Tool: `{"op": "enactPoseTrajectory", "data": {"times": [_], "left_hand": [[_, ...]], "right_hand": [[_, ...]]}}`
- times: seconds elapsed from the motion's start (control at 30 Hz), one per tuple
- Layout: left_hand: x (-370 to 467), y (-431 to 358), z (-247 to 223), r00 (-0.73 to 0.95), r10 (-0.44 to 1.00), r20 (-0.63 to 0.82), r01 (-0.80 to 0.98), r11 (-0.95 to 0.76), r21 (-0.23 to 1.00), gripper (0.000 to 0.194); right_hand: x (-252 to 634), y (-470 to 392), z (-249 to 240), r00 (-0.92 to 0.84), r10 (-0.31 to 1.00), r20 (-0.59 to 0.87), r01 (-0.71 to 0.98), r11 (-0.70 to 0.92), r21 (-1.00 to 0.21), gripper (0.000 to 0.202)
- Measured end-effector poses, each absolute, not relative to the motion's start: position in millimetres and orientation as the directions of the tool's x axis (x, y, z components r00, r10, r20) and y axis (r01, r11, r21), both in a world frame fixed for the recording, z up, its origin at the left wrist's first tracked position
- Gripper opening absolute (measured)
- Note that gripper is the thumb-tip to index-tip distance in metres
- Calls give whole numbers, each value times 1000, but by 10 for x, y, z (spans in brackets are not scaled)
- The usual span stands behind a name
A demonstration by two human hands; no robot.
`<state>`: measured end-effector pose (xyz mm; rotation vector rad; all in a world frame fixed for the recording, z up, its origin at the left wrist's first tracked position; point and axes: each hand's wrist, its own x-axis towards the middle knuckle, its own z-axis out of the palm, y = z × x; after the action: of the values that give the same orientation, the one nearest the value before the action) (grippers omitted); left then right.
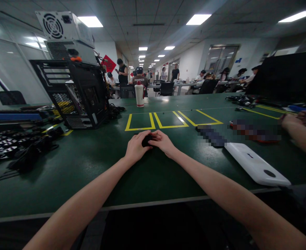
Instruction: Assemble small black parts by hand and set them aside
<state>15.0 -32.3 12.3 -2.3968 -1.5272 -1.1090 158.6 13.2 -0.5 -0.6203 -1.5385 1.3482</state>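
Observation:
My left hand [137, 146] and my right hand [163, 142] meet over the green table [153, 180], both closed around a small black object [146, 140]. Fingers cover most of it, so its kind cannot be made out. The fingertips of the two hands touch along its far side. Just beyond my hands lie yellow tape outlines [170, 127] on the tabletop.
To the left stands a black computer case [86, 93] with a power supply [64, 26] on top, near bundled black cables [30, 152]. A white cup [139, 95] stands behind the outlines. At right lie a white device [254, 165] and another person's hands [296, 121].

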Motion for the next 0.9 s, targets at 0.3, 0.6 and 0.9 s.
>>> {"op": "enactPoseTrajectory", "data": {"times": [0.3, 0.6, 0.9], "left_hand": [[155, -307, 111, 249, 756, 606, 822, -496, 280, 59], [181, -325, 122, 229, 764, 603, 844, -465, 268, 57], [205, -332, 136, 202, 789, 581, 871, -416, 262, 56]], "right_hand": [[1604, 110, 9, -357, 887, 294, -165, 250, -954, 25], [1645, 101, 24, -392, 882, 262, -104, 240, -965, 35], [1599, 126, 42, -370, 894, 253, -120, 223, -967, 31]]}}
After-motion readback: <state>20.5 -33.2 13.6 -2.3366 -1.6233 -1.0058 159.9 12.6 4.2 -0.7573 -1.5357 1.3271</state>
